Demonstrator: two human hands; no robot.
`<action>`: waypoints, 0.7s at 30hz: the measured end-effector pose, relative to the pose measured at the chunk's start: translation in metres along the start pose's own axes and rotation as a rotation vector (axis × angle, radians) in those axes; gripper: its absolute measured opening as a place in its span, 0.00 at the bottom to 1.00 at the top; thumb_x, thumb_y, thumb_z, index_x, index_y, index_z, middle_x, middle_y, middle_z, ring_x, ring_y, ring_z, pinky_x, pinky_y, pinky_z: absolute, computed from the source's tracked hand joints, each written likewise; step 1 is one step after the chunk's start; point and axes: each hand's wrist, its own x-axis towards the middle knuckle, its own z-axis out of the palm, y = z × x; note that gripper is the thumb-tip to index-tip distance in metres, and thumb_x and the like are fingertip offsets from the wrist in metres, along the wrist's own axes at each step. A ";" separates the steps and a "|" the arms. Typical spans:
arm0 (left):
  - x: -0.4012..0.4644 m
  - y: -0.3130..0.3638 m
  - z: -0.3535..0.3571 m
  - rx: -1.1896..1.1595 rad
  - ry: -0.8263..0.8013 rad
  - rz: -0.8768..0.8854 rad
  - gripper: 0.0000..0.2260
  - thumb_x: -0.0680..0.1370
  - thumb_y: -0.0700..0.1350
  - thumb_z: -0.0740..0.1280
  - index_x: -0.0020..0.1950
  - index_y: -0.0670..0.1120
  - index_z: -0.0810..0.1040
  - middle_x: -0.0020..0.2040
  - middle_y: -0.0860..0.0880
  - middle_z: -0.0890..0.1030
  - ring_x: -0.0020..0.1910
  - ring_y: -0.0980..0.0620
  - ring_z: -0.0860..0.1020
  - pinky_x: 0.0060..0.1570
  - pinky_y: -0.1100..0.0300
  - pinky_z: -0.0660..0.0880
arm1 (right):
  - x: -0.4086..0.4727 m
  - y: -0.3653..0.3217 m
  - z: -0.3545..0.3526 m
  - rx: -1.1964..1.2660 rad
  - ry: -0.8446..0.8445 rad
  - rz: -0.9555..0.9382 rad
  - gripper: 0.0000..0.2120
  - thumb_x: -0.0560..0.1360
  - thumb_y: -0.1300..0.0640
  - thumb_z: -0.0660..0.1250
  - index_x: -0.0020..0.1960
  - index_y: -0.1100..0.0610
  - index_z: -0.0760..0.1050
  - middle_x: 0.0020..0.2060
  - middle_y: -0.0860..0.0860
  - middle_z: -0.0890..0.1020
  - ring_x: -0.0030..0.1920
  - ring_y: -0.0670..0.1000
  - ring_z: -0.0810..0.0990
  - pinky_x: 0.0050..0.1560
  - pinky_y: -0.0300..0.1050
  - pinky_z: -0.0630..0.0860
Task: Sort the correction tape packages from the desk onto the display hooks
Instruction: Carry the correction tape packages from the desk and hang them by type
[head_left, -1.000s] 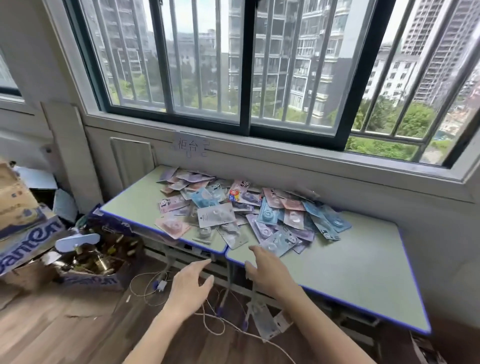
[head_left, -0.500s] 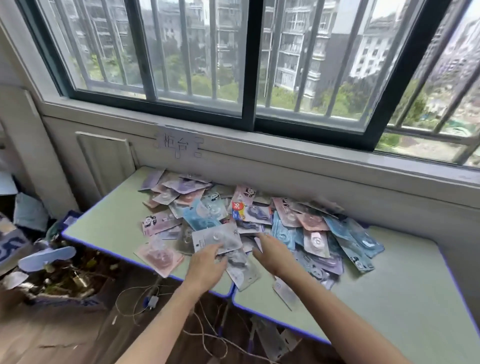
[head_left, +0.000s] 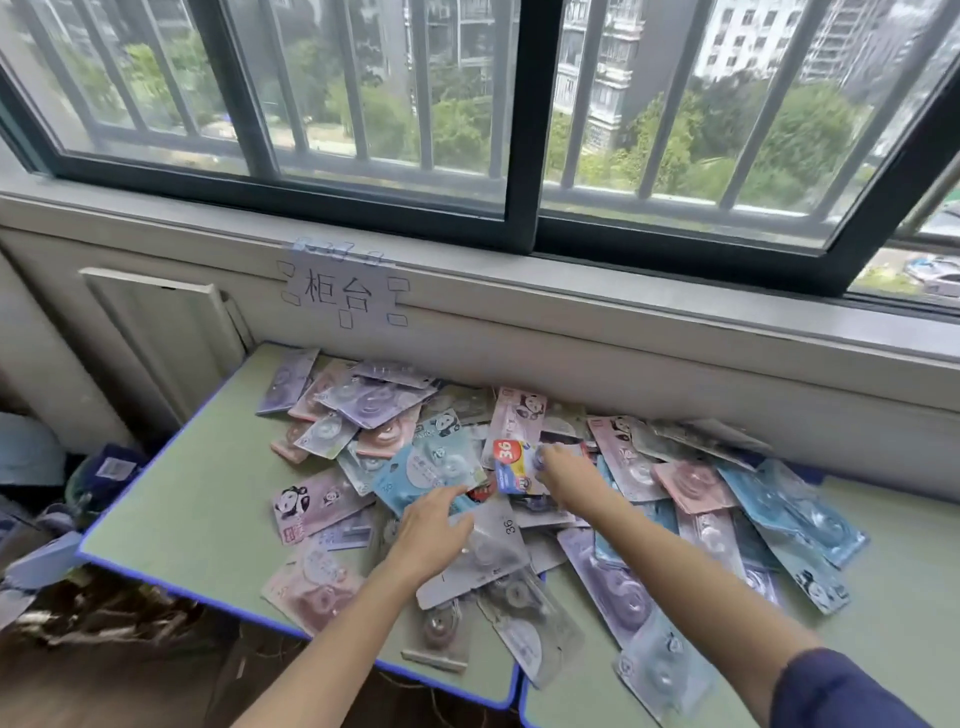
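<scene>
A heap of correction tape packages (head_left: 691, 483) in pink, purple, blue and white covers the middle of two green desks (head_left: 182, 493) pushed together. My left hand (head_left: 431, 530) lies flat on the pile. Its palm rests on a pale package marked 36 (head_left: 493, 556) and its fingertips touch a blue package (head_left: 426, 470). My right hand (head_left: 566, 478) reaches further in. Its fingertips curl on the right edge of a package with a red 36 label (head_left: 511, 460). No display hooks are in view.
A paper sign (head_left: 343, 293) is taped to the wall under the barred window (head_left: 524, 130). Boxes and clutter (head_left: 78, 597) sit on the floor left of the desks. The right desk (head_left: 893, 639) has bare surface at its near right.
The view has closed in on the desks. Both hands have moved from the near desk edge into the pile, the right one further in to the red-label package.
</scene>
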 end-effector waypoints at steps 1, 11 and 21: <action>0.005 -0.002 -0.002 0.012 -0.002 -0.005 0.22 0.80 0.47 0.63 0.74 0.51 0.68 0.72 0.48 0.71 0.71 0.47 0.68 0.70 0.53 0.64 | 0.010 0.002 -0.002 -0.004 -0.008 -0.001 0.14 0.80 0.57 0.59 0.63 0.62 0.68 0.62 0.59 0.73 0.60 0.60 0.74 0.52 0.49 0.70; 0.047 0.003 -0.012 0.000 0.026 -0.049 0.21 0.81 0.46 0.63 0.74 0.49 0.68 0.73 0.49 0.70 0.72 0.49 0.68 0.69 0.56 0.63 | 0.066 0.017 -0.001 -0.084 -0.228 -0.056 0.35 0.71 0.45 0.73 0.71 0.59 0.64 0.67 0.58 0.69 0.68 0.60 0.68 0.67 0.52 0.66; 0.069 0.016 -0.017 -0.140 0.067 -0.031 0.19 0.81 0.48 0.62 0.73 0.50 0.69 0.73 0.49 0.70 0.72 0.49 0.68 0.70 0.55 0.64 | 0.076 0.033 -0.042 0.499 -0.063 0.016 0.08 0.72 0.54 0.74 0.45 0.54 0.76 0.45 0.54 0.80 0.47 0.51 0.78 0.43 0.40 0.68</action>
